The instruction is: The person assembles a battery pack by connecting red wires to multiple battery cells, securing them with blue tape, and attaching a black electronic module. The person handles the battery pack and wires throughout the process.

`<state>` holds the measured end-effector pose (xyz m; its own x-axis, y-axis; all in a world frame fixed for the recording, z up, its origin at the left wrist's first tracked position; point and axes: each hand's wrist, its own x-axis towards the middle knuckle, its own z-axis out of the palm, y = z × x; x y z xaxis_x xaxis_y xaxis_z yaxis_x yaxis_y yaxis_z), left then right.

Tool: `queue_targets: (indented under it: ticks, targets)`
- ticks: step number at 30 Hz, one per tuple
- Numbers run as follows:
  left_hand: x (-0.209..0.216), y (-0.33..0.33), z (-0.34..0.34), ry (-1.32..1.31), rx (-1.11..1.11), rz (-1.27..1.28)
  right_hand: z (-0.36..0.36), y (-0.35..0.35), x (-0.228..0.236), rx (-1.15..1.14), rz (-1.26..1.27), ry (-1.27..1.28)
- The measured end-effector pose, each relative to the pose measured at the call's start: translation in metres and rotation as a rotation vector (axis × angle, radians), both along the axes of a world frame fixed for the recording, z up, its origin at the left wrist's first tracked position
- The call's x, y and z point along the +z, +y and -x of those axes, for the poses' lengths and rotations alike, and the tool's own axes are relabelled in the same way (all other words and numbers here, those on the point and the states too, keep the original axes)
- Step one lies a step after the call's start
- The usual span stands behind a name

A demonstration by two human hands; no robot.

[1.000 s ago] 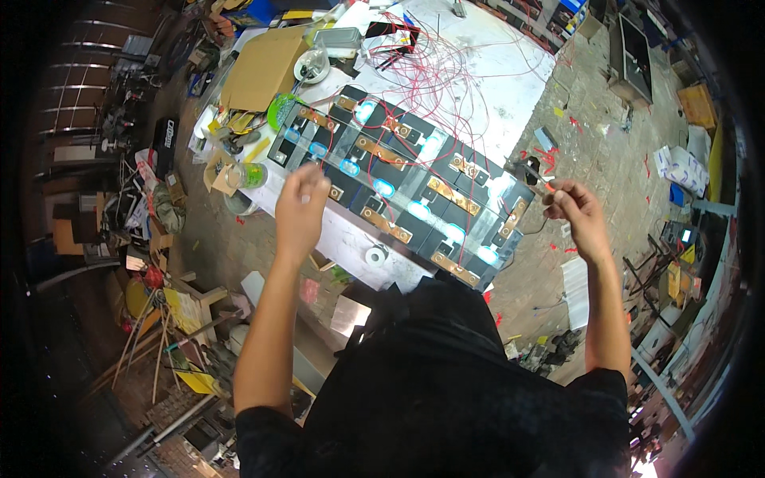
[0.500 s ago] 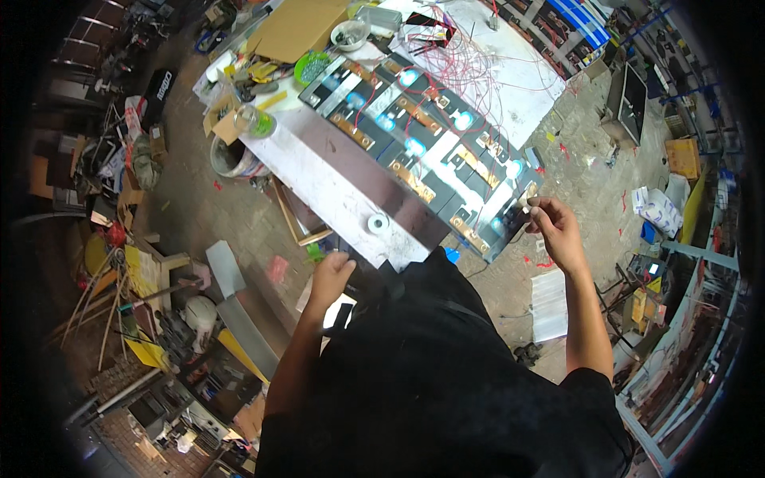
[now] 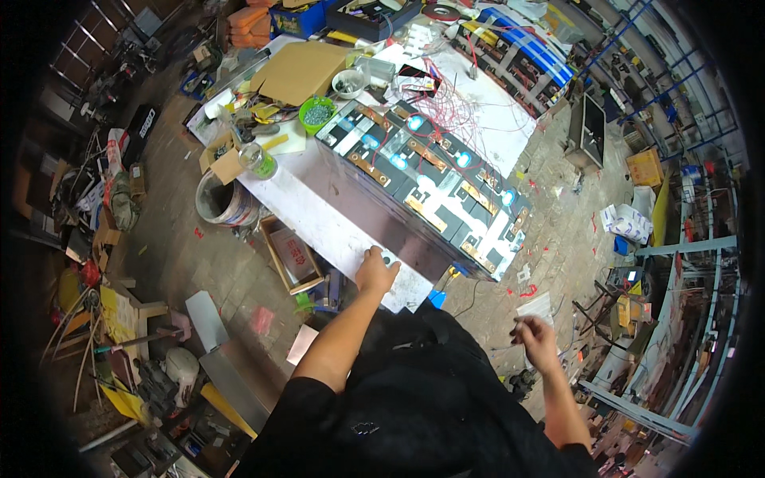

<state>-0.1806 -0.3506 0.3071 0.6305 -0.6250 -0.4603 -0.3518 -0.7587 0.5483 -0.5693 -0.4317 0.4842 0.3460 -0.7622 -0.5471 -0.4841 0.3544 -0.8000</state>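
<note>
My left hand [image 3: 376,272] is at the near end of the long pale board, its fingers closed around a small white roll [image 3: 388,259], mostly hidden by the hand. Further right, apart from the table, my right hand [image 3: 537,344] is raised with thumb and fingers pinched together; whatever may be between them is too small to make out. Between and beyond both hands stands the battery pack [image 3: 438,171], a block of dark cells with copper bars, white patches and glowing bluish-white spots on top. Thin red wires [image 3: 446,99] run over its far side.
Beyond the left hand are a green bowl of small parts [image 3: 318,113], a clear jar [image 3: 257,162] and a sheet of cardboard [image 3: 299,73]. A bucket [image 3: 225,201] and a wooden box [image 3: 291,255] stand below the board's left edge. Metal racking [image 3: 689,247] lines the right.
My left hand has moved forward onto the board and closed on the white roll. The right hand has left the battery pack's right corner and drawn back toward me. The view has shifted.
</note>
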Motion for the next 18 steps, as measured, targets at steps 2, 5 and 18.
queue_targets:
  ticks: [2, 5, 18]
  targets:
    - [-0.005, 0.005, -0.004, -0.026, -0.007, 0.001, 0.01, 0.033, -0.008, -0.067, -0.015, 0.01]
    - [-0.011, 0.008, -0.028, -0.088, 0.034, -0.039, 0.034, 0.065, -0.028, -0.124, -0.075, 0.031]
    - [-0.041, 0.016, -0.205, -0.277, 0.474, 0.28, 0.053, 0.069, -0.041, -0.274, -0.126, 0.035]
